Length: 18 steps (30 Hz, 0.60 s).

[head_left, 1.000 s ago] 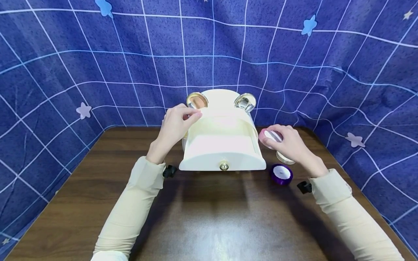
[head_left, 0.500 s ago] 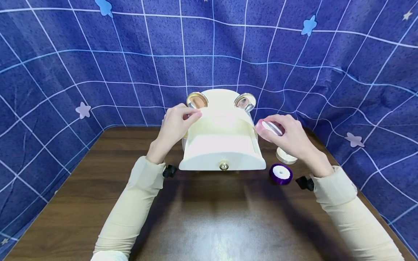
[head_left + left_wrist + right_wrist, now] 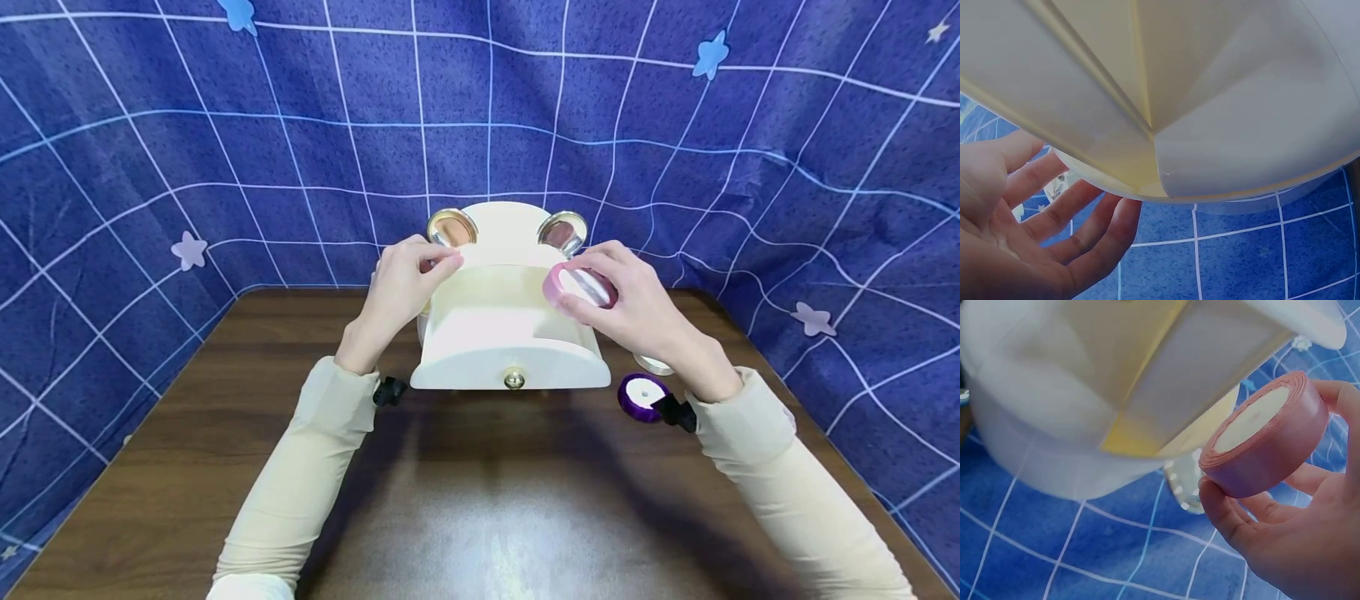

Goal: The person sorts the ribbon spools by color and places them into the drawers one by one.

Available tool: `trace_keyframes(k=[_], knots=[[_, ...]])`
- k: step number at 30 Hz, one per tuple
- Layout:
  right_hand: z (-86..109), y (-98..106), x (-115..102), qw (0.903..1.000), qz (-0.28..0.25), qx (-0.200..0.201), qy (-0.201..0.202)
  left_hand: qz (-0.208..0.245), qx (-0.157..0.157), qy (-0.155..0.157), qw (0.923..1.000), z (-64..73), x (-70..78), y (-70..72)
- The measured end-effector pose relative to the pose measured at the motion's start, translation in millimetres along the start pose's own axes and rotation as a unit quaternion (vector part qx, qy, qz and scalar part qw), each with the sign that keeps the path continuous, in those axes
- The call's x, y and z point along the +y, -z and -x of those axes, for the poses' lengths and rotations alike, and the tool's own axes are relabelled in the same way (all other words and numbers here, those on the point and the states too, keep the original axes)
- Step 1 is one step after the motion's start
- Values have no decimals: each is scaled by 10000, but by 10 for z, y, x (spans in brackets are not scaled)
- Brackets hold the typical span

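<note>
- Spreading across the foreground, a dark brown wood-grain bench (image 3: 450, 475) carries a bright reflection on its near part.
- Two cream sleeves (image 3: 292, 483) with turned-back cuffs extend above it, a small black device (image 3: 389, 392) at each wrist.
- A deep purple ribbon roll (image 3: 632, 400) with a white disc face lies on the bench, partly covered by the right wrist's device.
- Just beyond it, a pale round roll (image 3: 654, 365) is mostly hidden by the right forearm.
- A glossy white drawer (image 3: 510, 333) with a curved front and a round gold knob (image 3: 513, 380) stands open toward the person.
- The right hand (image 3: 630, 296) grips a pink satiny ribbon roll (image 3: 1266, 440), thumb and fingers on its rim; the roll is tilted, at the right side of the drawer opening, and whether it touches cannot be told.
- The left hand (image 3: 405, 279) has its fingers bent, thumb and forefinger pinching the upper left edge of a glossy white box (image 3: 504, 221) with a rounded top.
- Gold-rimmed (image 3: 453, 227) and silver-rimmed (image 3: 563, 231) round discs flank that top.
- Behind hangs a blue cloth (image 3: 480, 92) with white grid lines and stars.
</note>
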State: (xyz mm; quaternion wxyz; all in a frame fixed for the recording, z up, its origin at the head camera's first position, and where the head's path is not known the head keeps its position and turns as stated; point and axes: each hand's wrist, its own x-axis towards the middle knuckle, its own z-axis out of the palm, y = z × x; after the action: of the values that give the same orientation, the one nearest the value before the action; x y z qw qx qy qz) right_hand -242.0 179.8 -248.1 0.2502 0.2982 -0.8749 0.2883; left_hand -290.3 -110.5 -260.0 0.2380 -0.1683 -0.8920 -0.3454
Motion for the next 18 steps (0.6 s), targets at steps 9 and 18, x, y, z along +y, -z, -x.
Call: trace_keyframes(k=[9, 18], knots=[[-121, -94, -189, 9994, -81, -211, 257, -43, 20, -46, 10000, -8, -8, -7], [-195, -184, -266, 9989, 49, -283, 370, -68, 46, -38, 10000, -11, 0, -3]])
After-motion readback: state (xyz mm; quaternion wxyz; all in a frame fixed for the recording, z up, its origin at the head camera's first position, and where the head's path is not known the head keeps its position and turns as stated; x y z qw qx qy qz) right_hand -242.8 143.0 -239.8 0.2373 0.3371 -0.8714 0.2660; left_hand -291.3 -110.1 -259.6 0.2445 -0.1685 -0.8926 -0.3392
